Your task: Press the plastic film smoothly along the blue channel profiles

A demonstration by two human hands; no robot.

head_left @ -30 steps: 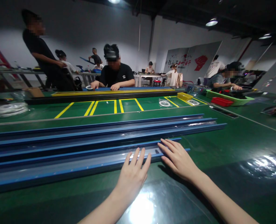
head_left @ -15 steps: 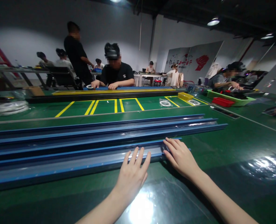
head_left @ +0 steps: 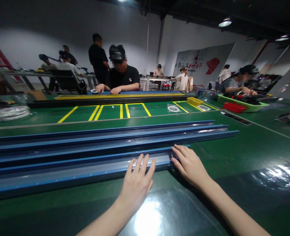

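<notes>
From the head, I see the left hand (head_left: 138, 182), fingers spread, over the near rim of the closest blue channel (head_left: 81, 168); the right hand (head_left: 189, 166), thumb apart from its fingers, is at the channel's right end. It lies on the green desk (head_left: 233, 160).

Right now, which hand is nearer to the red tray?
Right. The red tray lies beyond and right of both; the right hand is at the nearest blue rail, the left hand farther left along it.
</notes>
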